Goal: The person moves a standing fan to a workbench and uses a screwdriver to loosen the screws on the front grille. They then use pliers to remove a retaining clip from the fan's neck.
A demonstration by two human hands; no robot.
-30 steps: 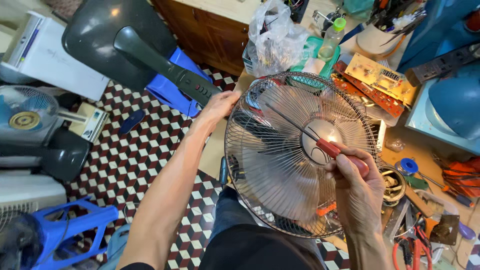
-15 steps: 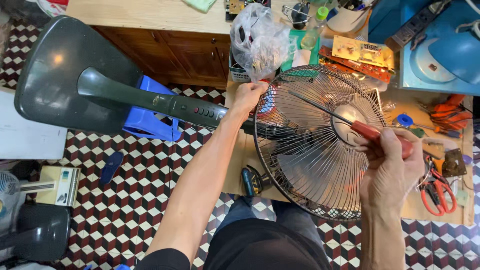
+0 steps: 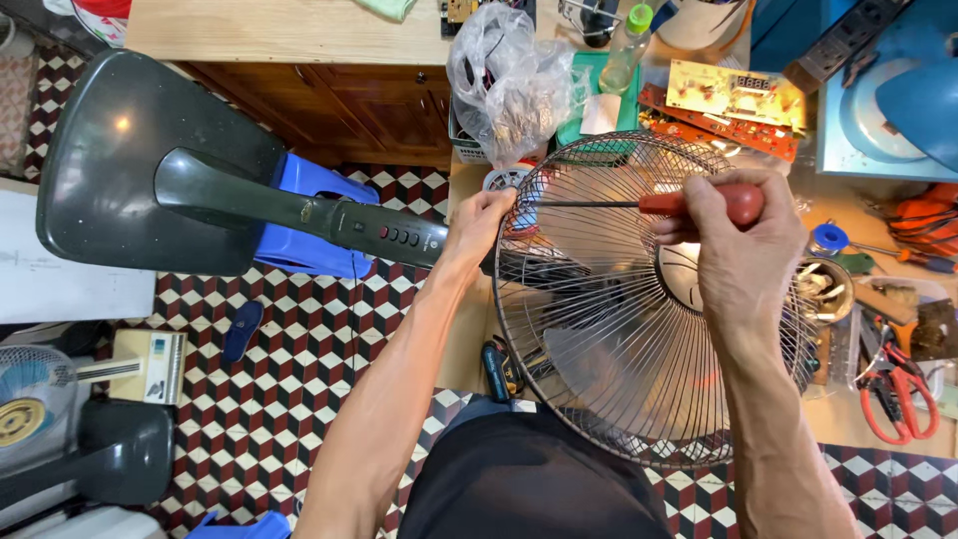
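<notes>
The right hand (image 3: 743,245) is clamped around a red-handled screwdriver (image 3: 699,203), its thin steel shaft crossing the round wire fan grille (image 3: 619,399). The left hand (image 3: 481,222) grips the grille's rim, over a cluttered wooden bench (image 3: 299,30) and checkered tile floor (image 3: 299,389).

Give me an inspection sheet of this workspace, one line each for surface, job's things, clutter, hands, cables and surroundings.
Surface: wooden workbench, crowded at right.
Job's things: round wire fan guard on a dark pedestal fan laid flat, its base at left; red-handled screwdriver across the guard.
Clutter: clear plastic bag, circuit boards, red-handled pliers, green-capped bottle.
Hands: left hand grips the guard's rim; right hand holds the screwdriver.
Cables: nothing seen.
Surroundings: checkered tile floor, blue plastic stool.
</notes>
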